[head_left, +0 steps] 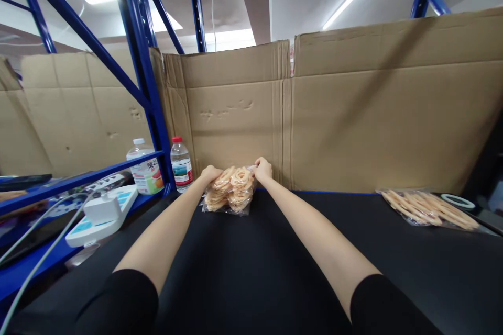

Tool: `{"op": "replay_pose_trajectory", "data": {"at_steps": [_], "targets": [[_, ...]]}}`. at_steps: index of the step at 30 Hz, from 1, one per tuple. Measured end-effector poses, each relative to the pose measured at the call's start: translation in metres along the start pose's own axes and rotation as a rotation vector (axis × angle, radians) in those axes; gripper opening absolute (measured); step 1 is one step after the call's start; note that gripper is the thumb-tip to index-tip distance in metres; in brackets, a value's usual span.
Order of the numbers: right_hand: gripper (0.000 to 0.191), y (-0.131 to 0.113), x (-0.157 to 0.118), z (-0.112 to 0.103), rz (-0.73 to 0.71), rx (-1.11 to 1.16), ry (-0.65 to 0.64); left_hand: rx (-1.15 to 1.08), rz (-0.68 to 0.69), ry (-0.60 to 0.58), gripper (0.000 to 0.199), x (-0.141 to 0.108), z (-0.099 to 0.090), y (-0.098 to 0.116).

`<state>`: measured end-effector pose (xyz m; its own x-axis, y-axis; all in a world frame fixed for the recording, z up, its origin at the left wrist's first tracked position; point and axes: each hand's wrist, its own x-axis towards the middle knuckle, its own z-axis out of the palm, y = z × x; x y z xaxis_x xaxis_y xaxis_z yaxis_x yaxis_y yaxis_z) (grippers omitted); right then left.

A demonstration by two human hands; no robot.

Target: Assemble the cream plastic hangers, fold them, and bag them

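A clear plastic bag of pale, ring-shaped snacks [231, 189] stands on the black tabletop [251, 272], close to the cardboard at the back. My left hand [211, 173] is closed at the bag's upper left edge. At the upper right edge, the fingers of my right hand [263, 168] pinch the plastic. Both arms reach forward, one on each side of the bag.
A red-capped water bottle [181, 164] and a white-capped bottle [145, 167] stand left, by a blue rack post [151, 89]. A white power strip [104, 215] lies nearer. At right lies a bag of stick-shaped snacks [430, 208]. Cardboard [377, 115] walls the back.
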<state>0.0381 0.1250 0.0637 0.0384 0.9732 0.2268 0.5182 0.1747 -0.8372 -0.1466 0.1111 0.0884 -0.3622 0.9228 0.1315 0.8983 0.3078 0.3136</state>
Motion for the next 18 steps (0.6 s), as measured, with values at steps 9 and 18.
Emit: {"op": "replay_pose_trajectory", "data": {"at_steps": [9,18], "targets": [[0.024,0.017,0.003,-0.042,-0.059,-0.113,-0.042,-0.072,0.088,0.144,0.029,-0.017,-0.022,0.015],[0.013,0.082,-0.070,-0.162,-0.198,-0.099,-0.109,-0.227,0.773,0.345,0.014,-0.154,0.000,0.070]]}}
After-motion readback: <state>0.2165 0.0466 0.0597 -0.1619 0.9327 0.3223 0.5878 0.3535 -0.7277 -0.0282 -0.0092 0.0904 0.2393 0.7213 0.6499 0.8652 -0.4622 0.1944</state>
